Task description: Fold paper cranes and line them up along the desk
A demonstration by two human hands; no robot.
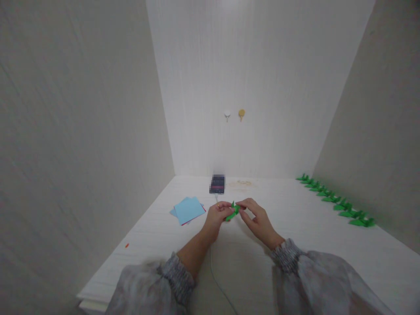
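Observation:
A small green origami crane [233, 211] is between my two hands above the white table. My left hand [219, 214] grips its left side, thumb on top and fingers curled around behind. At its right end, the thumb and forefinger of my right hand [259, 221] pinch the folded paper. Part of the crane is covered by my fingers. Along the table's right side runs a row of several similar green origami cranes [341, 205].
Left of my hands lies a loose stack of light blue paper squares [189, 211] with a red edge showing beneath. A phone [217, 183] lies at the back, its white cable [215, 273] running toward me. A small orange piece [127, 245] is near the left edge. Walls enclose the table [308, 236].

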